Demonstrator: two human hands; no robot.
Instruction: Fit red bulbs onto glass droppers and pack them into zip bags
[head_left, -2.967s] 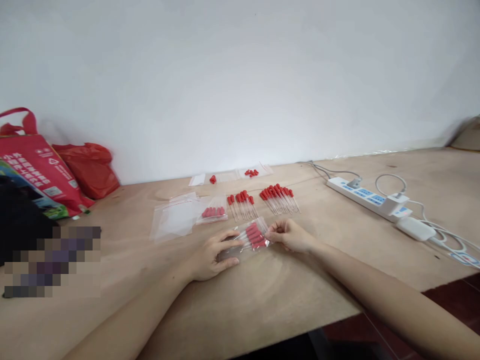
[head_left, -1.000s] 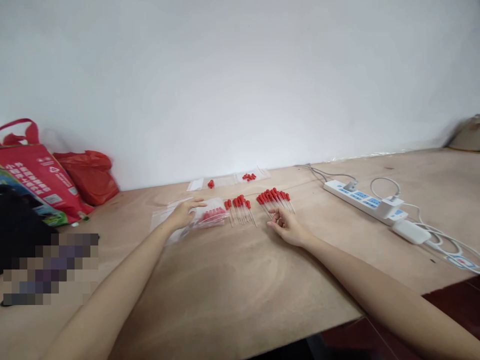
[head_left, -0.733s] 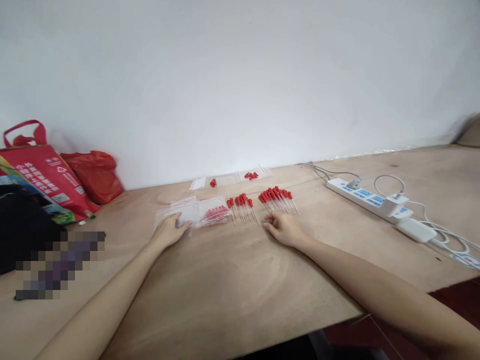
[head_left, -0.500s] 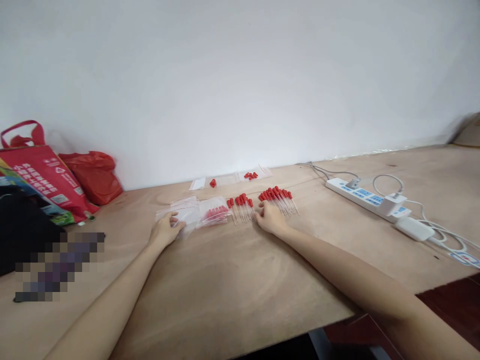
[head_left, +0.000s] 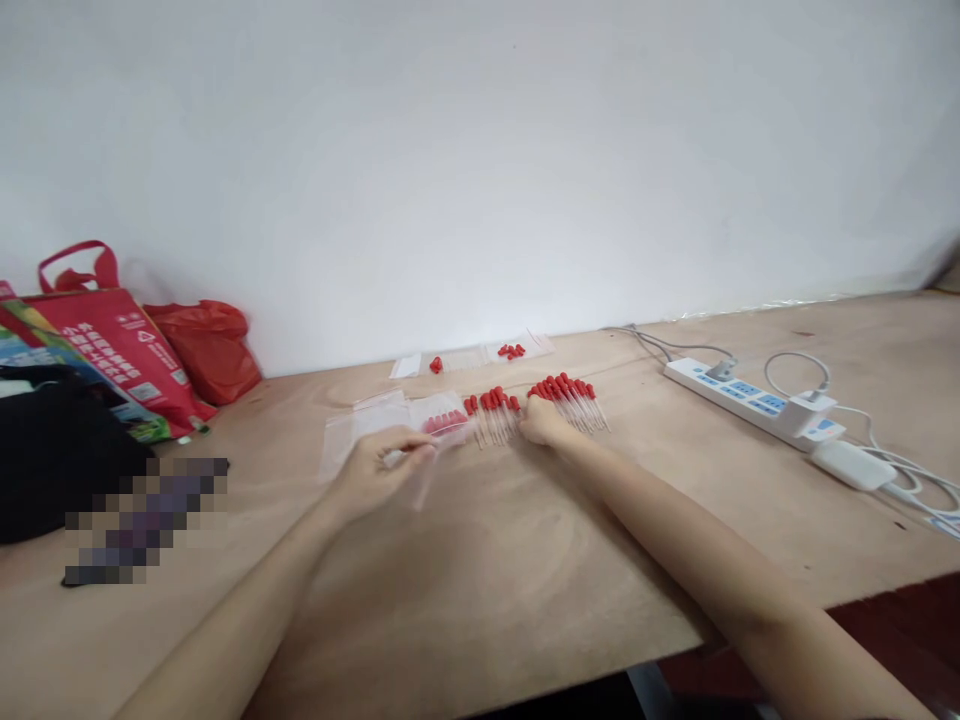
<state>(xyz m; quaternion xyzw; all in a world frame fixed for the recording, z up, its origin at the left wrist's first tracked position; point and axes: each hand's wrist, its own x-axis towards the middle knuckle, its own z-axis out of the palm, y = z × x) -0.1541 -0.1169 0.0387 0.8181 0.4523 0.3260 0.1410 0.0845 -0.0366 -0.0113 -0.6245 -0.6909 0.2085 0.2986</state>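
Red tops marked the droppers, which lay on the wooden table in two fanned sets, bulbs toward the wall and clear stems toward you. The left set of droppers was the smaller; the right set of droppers was wider and more closely packed.

Your left hand was above the table, thumb and forefinger pinched together on a thin clear bag, which hung from the fingertips, blurred. Your right hand reached in between the two sets, at the left end of the right set. Its fingers were bunched together, tips by the red bulbs; whether they had closed on a dropper could not be told, as the hand hid the spot.

Just left of the smaller set lay a filled bag, a row of red bulbs showing through its plastic. Beside it, partly behind your left hand, a stack of flat bags lay on the wood. Farther back, near the wall: a few loose-looking red bulbs and a second cluster of small red bulbs, both on clear plastic.

To your right, a white power strip held a plugged-in charger; a white adapter lay just in front. At far left stood a red shopping bag.
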